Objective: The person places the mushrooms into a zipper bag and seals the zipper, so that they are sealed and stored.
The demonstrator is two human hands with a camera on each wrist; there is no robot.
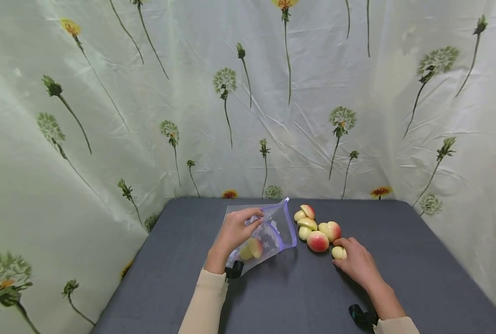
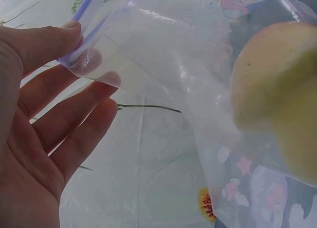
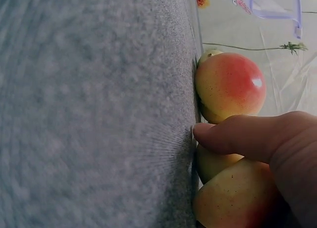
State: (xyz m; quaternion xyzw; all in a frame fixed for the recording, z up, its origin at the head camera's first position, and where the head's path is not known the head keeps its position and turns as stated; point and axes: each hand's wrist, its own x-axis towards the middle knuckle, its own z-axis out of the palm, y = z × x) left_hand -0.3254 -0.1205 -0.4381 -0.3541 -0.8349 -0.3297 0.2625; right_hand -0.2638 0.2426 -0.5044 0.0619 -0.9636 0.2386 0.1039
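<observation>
My left hand [image 1: 240,228] pinches the top edge of a clear zip bag [image 1: 274,211] with a purple zip, thumb on one side and fingertips behind the film in the left wrist view. The bag's mouth gapes toward the right. Inside it lie yellow-and-red, peach-like fruits [image 2: 272,74], seen through the printed film. My right hand [image 1: 358,260] grips a pale yellow peach-like fruit [image 1: 338,253] at the table surface. In the right wrist view my thumb crosses in front of the fruit [image 3: 237,196], and the other fingers are hidden.
Several more peach-like fruits [image 1: 318,241] with red blushes lie clustered between the bag and my right hand. They sit on a dark grey table [image 1: 298,297]. A pale curtain [image 1: 197,116] printed with dandelions hangs behind and beside the table.
</observation>
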